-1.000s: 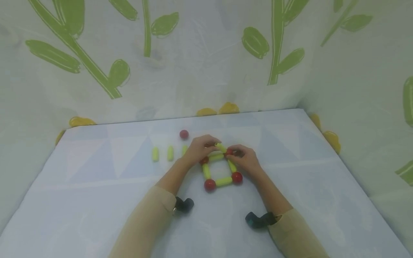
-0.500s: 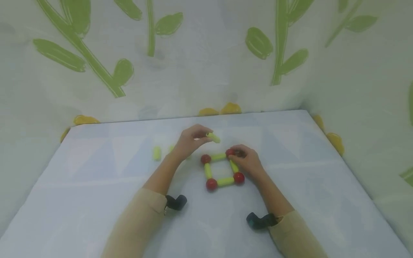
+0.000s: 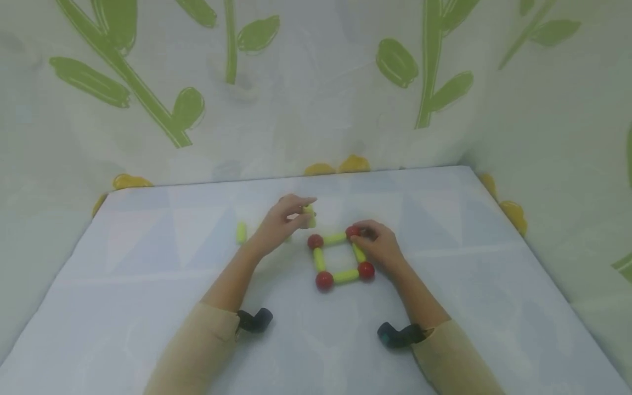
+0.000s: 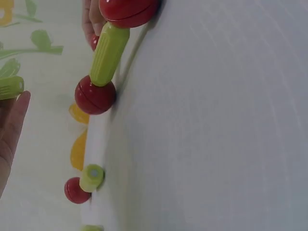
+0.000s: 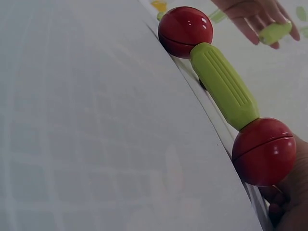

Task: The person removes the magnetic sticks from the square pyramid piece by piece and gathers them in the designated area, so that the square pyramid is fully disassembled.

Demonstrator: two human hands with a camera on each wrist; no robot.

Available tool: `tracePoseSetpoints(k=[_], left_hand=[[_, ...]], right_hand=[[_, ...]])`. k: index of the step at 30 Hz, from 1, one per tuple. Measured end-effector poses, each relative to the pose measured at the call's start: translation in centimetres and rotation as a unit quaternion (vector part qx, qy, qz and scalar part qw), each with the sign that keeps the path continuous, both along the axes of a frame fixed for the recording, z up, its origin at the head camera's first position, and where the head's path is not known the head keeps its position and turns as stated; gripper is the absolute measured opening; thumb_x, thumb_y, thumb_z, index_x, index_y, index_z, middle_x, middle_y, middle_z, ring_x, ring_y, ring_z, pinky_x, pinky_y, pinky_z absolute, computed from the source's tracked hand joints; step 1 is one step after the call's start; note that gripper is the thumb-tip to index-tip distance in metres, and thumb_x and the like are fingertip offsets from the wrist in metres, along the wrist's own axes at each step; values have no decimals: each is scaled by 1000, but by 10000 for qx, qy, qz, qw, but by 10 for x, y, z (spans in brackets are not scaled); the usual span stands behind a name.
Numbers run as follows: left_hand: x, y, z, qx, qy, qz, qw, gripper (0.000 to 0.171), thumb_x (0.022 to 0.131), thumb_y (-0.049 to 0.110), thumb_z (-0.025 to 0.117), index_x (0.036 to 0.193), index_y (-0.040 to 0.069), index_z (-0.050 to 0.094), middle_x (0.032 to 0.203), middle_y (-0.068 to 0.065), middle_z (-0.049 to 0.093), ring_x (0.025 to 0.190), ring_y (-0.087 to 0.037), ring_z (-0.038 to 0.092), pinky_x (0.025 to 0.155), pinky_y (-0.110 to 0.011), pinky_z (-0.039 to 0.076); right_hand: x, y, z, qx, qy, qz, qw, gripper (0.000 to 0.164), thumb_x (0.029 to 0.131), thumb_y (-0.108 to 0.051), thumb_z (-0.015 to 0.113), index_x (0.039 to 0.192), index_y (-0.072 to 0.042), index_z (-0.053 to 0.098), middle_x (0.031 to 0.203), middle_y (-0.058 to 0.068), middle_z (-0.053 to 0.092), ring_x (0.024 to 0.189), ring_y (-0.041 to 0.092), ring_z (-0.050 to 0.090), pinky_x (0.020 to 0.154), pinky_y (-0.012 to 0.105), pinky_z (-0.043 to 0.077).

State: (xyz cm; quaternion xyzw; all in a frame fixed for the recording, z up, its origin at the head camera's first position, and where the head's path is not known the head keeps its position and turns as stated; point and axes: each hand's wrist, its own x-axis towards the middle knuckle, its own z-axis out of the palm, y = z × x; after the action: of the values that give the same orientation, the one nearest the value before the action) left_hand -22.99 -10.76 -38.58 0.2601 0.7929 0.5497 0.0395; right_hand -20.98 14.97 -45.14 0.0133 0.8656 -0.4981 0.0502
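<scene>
My left hand pinches a yellow-green magnetic rod between thumb and fingers, raised behind and left of a square on the table. In the right wrist view the same rod shows beneath the left fingers. The square joins red balls at its corners with yellow-green rods as sides. At its far right corner, my right hand grips the red ball with thumb and fingertips. The right wrist view shows the near side's rod attached to a ball at each end.
Left of the square, a loose yellow-green rod stands out; another rod is mostly hidden by the left hand. A loose red ball appears behind a rod in the left wrist view. Leaf-patterned cloth walls border the table's back and sides.
My left hand has lifted its rod away from the square's far right corner and moved left, turning the rod more upright. My right hand stays on the corner ball.
</scene>
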Motion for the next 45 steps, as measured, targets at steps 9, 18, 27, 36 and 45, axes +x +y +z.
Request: tracePoseSetpoints(k=[9,18,27,36,45], left_hand=[[6,-24,-13,704,-648,106,9954,35,95,0,50,127,-6,37,124,-16,42,103,-23,55,74,-32,57],[7,-49,-18,-87,-530,657,9964,53,85,2,67,132,4,42,136,-12,44,120,-31,51,85,-25,53],[15,-82,-28,-398,-570,1091,9916,62,84,1,67,138,4,37,137,-14,42,121,-33,49,82,-10,46],[17,-106,-19,-884,-1181,1511,9774,70,85,19,70,145,12,34,136,-14,46,122,-31,51,89,-25,49],[19,-135,-16,-1270,-1161,1650,9712,70,86,25,69,145,10,35,139,-14,41,119,-33,52,86,-27,51]], right_hand=[[3,1,2,-5,-84,-103,9999,32,84,-30,69,113,-21,62,117,0,59,115,22,50,99,43,43],[3,1,0,-14,-50,-161,9999,32,83,-30,70,113,-21,63,116,-1,59,113,21,51,98,42,44],[7,-8,-7,27,-191,-195,9996,32,83,-27,70,113,-20,63,113,1,60,108,21,52,94,41,46],[6,-4,-10,102,8,-208,9997,32,83,-29,70,113,-22,63,113,-1,61,109,20,53,95,41,46],[3,-1,-5,73,122,-173,9997,32,83,-28,70,113,-21,63,113,0,61,107,21,53,93,41,47]])
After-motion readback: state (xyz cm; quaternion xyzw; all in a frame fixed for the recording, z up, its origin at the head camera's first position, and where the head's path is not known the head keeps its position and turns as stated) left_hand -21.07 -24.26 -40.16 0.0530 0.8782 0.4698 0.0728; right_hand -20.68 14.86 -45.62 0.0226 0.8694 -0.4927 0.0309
